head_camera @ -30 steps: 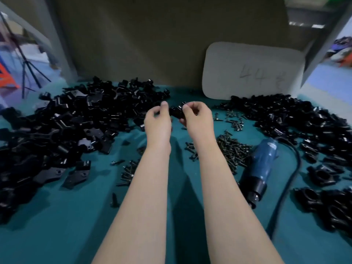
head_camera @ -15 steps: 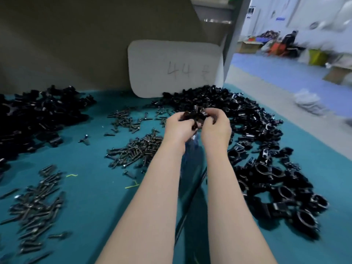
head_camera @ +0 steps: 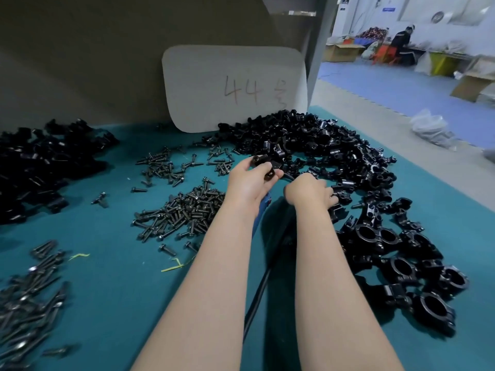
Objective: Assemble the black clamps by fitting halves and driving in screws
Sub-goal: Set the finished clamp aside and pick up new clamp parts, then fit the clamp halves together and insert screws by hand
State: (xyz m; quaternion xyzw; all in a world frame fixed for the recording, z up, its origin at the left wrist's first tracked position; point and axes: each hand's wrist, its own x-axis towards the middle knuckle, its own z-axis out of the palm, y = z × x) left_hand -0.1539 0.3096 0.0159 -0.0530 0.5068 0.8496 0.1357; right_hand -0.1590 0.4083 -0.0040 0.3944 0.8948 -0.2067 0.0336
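My left hand (head_camera: pixel 249 183) grips a small black clamp (head_camera: pixel 265 167) just above the teal table. Lower and to the right, my right hand (head_camera: pixel 310 194) reaches with its fingers down into the edge of the right pile of black clamp halves (head_camera: pixel 321 148); the fingers are mostly hidden, so whether they hold a piece is unclear. Loose dark screws lie in heaps at centre (head_camera: pixel 182 218) and further back (head_camera: pixel 166 167). A sliver of the blue electric screwdriver (head_camera: pixel 263 207) shows under my left forearm.
Another heap of black parts (head_camera: pixel 40 162) lies at the far left, more screws (head_camera: pixel 24 298) at the near left, ring-shaped clamps (head_camera: pixel 401 266) at the near right. A black cable (head_camera: pixel 257 290) runs between my forearms. A white board marked "44" (head_camera: pixel 233 87) leans at the back.
My view has swung to the right. My hands have come apart: the left keeps the clamp, the right has dropped to the right-hand pile.
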